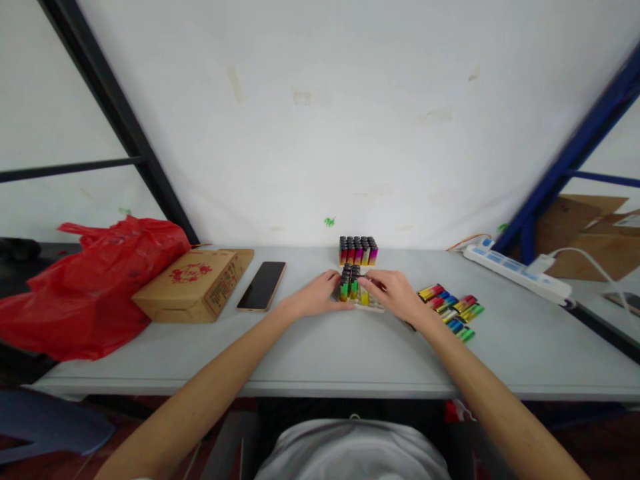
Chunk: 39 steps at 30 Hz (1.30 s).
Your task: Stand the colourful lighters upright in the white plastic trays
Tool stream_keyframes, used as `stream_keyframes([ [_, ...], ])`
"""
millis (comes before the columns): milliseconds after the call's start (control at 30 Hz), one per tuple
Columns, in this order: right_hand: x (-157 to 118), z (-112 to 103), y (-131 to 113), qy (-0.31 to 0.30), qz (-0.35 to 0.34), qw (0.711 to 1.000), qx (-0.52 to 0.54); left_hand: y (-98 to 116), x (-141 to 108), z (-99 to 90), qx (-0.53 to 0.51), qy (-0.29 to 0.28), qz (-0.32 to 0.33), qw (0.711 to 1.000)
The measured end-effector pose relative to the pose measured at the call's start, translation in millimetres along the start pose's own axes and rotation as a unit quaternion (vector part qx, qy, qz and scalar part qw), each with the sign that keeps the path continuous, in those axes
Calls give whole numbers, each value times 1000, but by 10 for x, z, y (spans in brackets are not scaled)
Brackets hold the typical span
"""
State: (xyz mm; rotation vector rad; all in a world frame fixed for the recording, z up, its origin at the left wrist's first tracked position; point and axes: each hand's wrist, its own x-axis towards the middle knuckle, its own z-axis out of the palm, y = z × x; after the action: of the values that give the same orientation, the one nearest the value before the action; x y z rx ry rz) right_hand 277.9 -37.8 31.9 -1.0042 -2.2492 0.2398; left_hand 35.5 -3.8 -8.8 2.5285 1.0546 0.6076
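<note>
Several green lighters (349,287) with black tops stand upright in a white lighter tray (373,308) in the middle of the table. My left hand (320,293) is closed around the tray's left side, thumb along the near edge and fingertips behind it. With its fingers pinched together, my right hand (395,290) holds a yellow lighter (365,295) upright at the tray's right part. Right of that hand lies a loose group of lighters (456,308) in red, yellow, blue and green, partly hidden by my forearm.
Behind the tray stands a full block of red to purple lighters (358,251). On the left are a phone (263,285), a cardboard box (193,283) and a red plastic bag (100,287). A power strip (517,270) with a cable lies at right, near an open carton (583,237).
</note>
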Motion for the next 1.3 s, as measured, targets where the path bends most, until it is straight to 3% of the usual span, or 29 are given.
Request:
stream_keyframes([
  [200, 1, 51, 5, -38, 30, 996, 68, 5, 4, 4, 2, -2, -4, 1000],
  [467, 1, 88, 83, -73, -11, 995, 61, 9, 3, 2, -7, 4, 0, 1000],
  [800, 19, 147, 107, -48, -5, 997, -67, 11, -3, 3, 4, 1, -1, 1000],
  [933, -18, 13, 72, -41, 11, 997, -70, -3, -2, 8, -2, 4, 0, 1000],
  [1033, -231, -207, 73, -6, 14, 997, -73, -10, 4, 16, -1, 4, -2, 1000],
  [1100, -485, -348, 111, 9, 16, 991, -130, -10, 8, 22, 5, 3, -2, 1000],
  [1300, -1315, -455, 405, -13, 116, 935, -334, 5, 12, 22, 26, -7, -15, 1000],
])
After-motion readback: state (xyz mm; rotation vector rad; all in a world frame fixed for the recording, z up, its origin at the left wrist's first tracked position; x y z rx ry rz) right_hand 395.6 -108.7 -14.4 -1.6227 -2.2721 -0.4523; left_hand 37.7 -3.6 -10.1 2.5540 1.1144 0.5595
